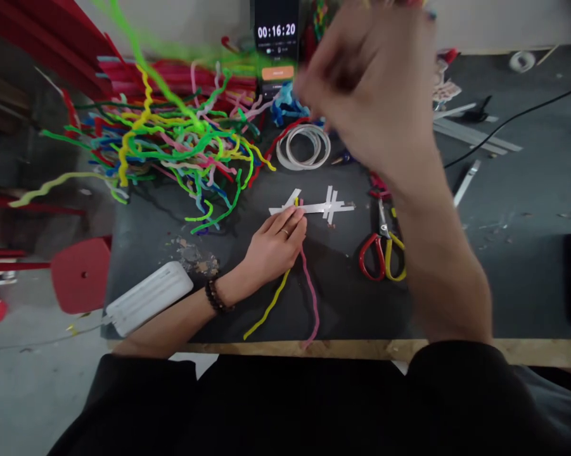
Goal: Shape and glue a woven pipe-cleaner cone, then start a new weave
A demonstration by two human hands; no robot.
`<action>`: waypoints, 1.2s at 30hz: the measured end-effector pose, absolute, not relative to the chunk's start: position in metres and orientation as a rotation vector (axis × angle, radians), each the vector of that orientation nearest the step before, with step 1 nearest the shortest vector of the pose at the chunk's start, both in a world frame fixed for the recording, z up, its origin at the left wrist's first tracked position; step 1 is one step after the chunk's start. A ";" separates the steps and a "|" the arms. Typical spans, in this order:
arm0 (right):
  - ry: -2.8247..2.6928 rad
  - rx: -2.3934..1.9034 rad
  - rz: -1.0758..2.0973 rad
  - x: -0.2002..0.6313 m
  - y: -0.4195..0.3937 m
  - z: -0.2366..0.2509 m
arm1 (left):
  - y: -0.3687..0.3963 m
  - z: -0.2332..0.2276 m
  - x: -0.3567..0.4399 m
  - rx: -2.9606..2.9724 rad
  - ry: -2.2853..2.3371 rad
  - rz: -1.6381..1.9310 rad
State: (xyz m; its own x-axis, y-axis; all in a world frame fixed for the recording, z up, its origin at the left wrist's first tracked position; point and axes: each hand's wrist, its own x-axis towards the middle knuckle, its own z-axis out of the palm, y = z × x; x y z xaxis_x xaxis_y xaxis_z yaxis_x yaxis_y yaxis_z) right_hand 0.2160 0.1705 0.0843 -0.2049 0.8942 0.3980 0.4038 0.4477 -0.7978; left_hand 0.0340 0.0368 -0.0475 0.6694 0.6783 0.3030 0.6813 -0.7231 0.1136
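Black sleeves (266, 405) fill the bottom of the view, closest to the camera. Above them the right hand (375, 82) is raised high over the tabletop (504, 266), large and blurred; whether its fingers are spread or closed around something cannot be told.

Lower down, the left hand (275, 244) rests flat on the tabletop with its fingers (292, 218) pressed together, pinning the upper ends of a yellow pipe cleaner (269, 307) and a pink pipe cleaner (311, 297) where they meet strips of white tape (320, 206). Both pipe cleaners trail from under the fingers toward the near wooden edge (361, 347), the yellow one slanting left, the pink one curving down to the edge. A bead bracelet (213, 296) sits on the left wrist.

Just right of the tape lie scissors (383, 250) with red and yellow handles. Beyond the tape sits a roll of clear tape (304, 147). A tangled heap of pipe cleaners (180, 139) in many colours covers the far left of the tabletop. A white ribbed block (147, 297) lies at the near left corner. A phone (276, 44) standing at the far side shows a timer reading 00:16:20. A red stool (80, 275) stands left of the tabletop.
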 end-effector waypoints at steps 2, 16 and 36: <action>-1.777 -1.123 0.402 0.229 0.151 0.083 | 0.036 -0.046 0.034 -2.852 -1.170 -0.500; -1.457 -1.332 0.003 0.263 0.079 0.058 | 0.033 -0.040 0.034 -2.798 -1.174 -0.505; -1.994 -0.485 0.130 0.255 0.035 0.024 | 0.005 0.037 0.037 -2.727 -1.129 -1.248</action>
State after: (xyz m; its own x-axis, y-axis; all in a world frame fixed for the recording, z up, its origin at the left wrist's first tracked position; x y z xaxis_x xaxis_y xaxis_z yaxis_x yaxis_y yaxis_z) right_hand 0.2554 0.0352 0.0236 -0.3853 0.3914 0.8356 0.2798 0.9125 -0.2984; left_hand 0.0368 0.0054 0.0374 0.4488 0.6235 0.6402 0.5746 -0.7500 0.3276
